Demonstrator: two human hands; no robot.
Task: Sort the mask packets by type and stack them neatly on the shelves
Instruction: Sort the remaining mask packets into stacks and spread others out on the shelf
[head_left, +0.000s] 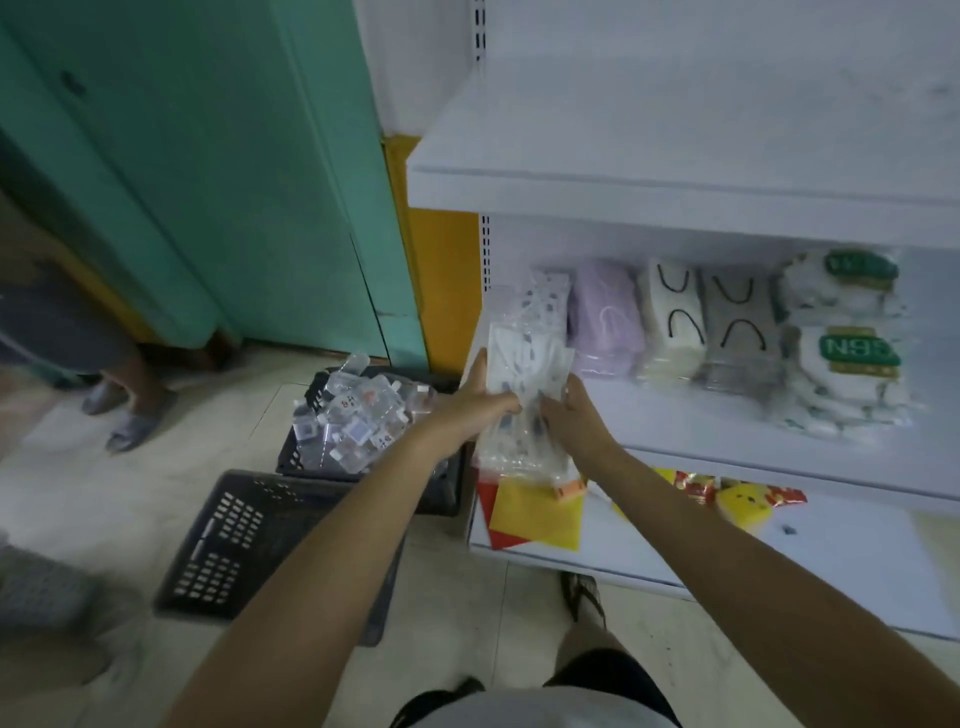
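In the head view, we saw a person's left hand (480, 400) and right hand (574, 421) gripping a bundle of clear mask packets (524, 374) from either side, fingers curled round its edges. They held it at the left end of the white middle shelf (701, 431). On a green label of the white packets (852, 364) at the far right we could read "N95"; the smaller lettering beneath was blurred. Lilac packets (605, 317), cream packets (670, 322) and grey packets (737, 327) lay in a row between. The bundle hid several fingertips, and its print was too smeared to read. Beside the shelf, a dark crate (447, 483) held small clear packs (358, 415) whose markings we could not make out.
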